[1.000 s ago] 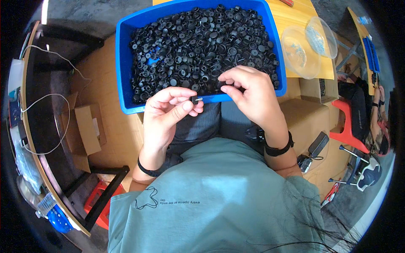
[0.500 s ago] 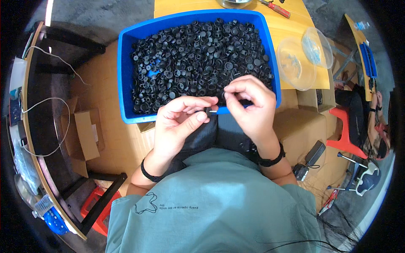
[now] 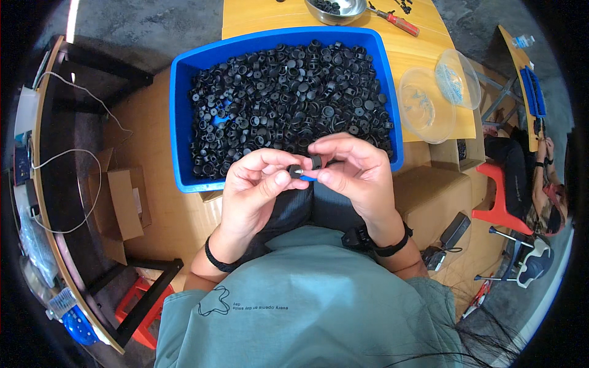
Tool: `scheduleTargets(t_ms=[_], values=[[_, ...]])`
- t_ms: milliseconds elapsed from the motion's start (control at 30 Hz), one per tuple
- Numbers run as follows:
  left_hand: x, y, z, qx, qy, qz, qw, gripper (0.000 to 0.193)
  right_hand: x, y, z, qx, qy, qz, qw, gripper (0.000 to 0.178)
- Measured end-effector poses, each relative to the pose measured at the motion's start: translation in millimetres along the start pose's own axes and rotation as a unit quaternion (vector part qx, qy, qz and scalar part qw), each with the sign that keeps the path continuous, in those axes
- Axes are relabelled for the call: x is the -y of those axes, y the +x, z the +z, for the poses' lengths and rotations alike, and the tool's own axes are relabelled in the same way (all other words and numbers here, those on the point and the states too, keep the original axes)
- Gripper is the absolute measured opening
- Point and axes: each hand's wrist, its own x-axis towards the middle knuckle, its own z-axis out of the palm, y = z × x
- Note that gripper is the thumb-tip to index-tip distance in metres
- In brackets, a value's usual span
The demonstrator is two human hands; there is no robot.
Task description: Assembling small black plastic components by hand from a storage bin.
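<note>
My left hand (image 3: 248, 187) pinches a small black plastic knob (image 3: 294, 170) between thumb and fingers, with a short metal screw end showing on it. Close beside it, my right hand (image 3: 363, 178) grips a round black cap (image 3: 316, 162) by its edge. The two parts sit almost touching; whether they meet I cannot tell. Both hands are over the near rim of a blue plastic bin (image 3: 182, 122). Many small black caps and knobs (image 3: 276, 92) fill that bin in a loose heap.
On the yellow table (image 3: 257, 15) are a metal bowl (image 3: 350, 13) of black parts, a red-handled screwdriver (image 3: 402, 24) and see-through dishes (image 3: 423, 126) with small screws. Cardboard boxes (image 3: 126, 205) stand on both sides. A red stool (image 3: 500, 208) and another person (image 3: 546, 190) are at right.
My right hand has come left toward my left hand, and a round black cap now shows in its fingers. The view has tilted slightly, bringing more of the metal bowl into sight.
</note>
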Motion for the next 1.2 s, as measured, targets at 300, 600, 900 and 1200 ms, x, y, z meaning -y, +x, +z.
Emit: scheduleTargets(t_ms=[300, 600, 900, 1200], values=[[-13, -4, 2, 0.037, 0.071, 0.045, 0.996, 0.024, 17, -7, -6, -0.034, 0.015, 0.005, 0.999, 0.025], [-29, -10, 28, 0.007, 0.240, 0.114, 0.964, 0.023, 23, -6, 8, 0.042, 0.051, -0.024, 0.997, 0.026], [-38, -11, 33, 0.030, 0.392, 0.174, 0.903, 0.021, 20, -9, 17, 0.046, 0.059, -0.002, 0.997, 0.027], [-39, -10, 33, 0.064, 0.404, 0.201, 0.890, 0.019, 17, -10, 14, 0.052, 0.030, -0.038, 0.997, 0.030]])
